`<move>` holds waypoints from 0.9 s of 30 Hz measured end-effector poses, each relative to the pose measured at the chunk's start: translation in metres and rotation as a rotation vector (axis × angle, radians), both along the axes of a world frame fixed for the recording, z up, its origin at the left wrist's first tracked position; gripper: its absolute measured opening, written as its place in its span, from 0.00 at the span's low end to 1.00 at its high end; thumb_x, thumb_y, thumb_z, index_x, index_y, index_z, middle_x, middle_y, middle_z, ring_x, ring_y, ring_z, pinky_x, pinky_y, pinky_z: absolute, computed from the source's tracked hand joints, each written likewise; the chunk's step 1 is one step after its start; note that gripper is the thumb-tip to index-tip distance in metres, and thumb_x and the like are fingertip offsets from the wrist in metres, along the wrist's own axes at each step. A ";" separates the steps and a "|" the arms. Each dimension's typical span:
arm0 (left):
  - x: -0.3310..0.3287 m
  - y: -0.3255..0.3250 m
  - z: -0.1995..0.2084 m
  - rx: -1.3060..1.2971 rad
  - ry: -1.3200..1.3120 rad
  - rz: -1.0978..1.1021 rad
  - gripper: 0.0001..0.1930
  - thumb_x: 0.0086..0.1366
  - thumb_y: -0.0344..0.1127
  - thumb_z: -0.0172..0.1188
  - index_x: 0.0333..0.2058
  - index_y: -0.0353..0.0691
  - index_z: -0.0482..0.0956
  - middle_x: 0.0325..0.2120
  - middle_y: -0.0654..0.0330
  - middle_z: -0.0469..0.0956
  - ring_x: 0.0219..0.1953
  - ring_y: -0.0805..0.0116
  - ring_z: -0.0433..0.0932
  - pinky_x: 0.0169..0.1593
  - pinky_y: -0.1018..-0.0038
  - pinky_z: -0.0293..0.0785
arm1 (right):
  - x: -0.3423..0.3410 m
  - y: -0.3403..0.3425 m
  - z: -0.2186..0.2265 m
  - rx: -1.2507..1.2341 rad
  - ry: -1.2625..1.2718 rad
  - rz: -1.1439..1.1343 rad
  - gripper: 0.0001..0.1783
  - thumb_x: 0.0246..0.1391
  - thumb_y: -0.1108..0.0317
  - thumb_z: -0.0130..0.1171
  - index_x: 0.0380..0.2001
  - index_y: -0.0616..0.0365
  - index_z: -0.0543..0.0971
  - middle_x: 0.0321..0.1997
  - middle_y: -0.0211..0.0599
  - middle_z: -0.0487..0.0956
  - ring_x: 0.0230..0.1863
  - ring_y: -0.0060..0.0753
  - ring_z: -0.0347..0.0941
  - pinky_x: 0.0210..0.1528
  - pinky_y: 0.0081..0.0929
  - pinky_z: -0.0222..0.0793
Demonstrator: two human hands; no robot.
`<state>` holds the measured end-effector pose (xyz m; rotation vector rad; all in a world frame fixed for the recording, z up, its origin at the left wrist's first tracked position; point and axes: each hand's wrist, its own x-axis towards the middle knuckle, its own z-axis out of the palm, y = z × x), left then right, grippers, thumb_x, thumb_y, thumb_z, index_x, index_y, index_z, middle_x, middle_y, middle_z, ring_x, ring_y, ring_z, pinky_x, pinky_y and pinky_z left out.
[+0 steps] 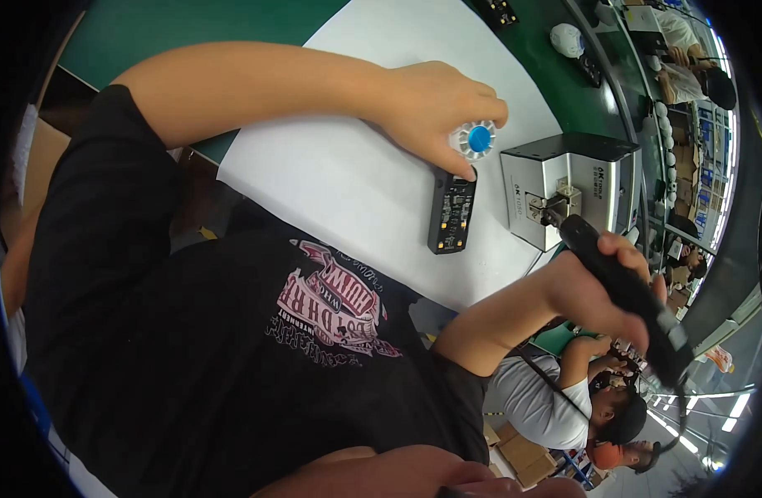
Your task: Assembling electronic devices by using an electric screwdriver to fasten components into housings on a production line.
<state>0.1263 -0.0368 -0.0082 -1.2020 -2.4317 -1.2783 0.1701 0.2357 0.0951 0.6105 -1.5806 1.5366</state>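
My left hand (439, 108) is closed round a small white ribbed round piece with a blue centre (479, 139). Just below it, the thumb reaches the upper end of a black rectangular housing with a circuit board (454, 214), which lies on the white sheet (331, 158). My right hand (605, 290) grips a black electric screwdriver (617, 278), slightly blurred. Its tip points at the metal outlet on the front of a silver and black screw feeder (564, 187); whether they touch I cannot tell.
The white sheet covers part of a green bench (190, 37). At the far side lie a white round item (567, 40) and another black board (501, 12). A metal rail (617, 83) runs beyond the feeder. Other people (555, 398) work at the right.
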 end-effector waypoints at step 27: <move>-0.001 0.007 -0.006 0.009 -0.007 -0.044 0.27 0.56 0.56 0.69 0.42 0.38 0.76 0.29 0.50 0.81 0.35 0.45 0.81 0.38 0.54 0.75 | 0.021 -0.047 -0.039 -0.291 -0.336 0.545 0.51 0.54 0.16 0.40 0.57 0.53 0.72 0.28 0.45 0.79 0.23 0.42 0.73 0.35 0.44 0.73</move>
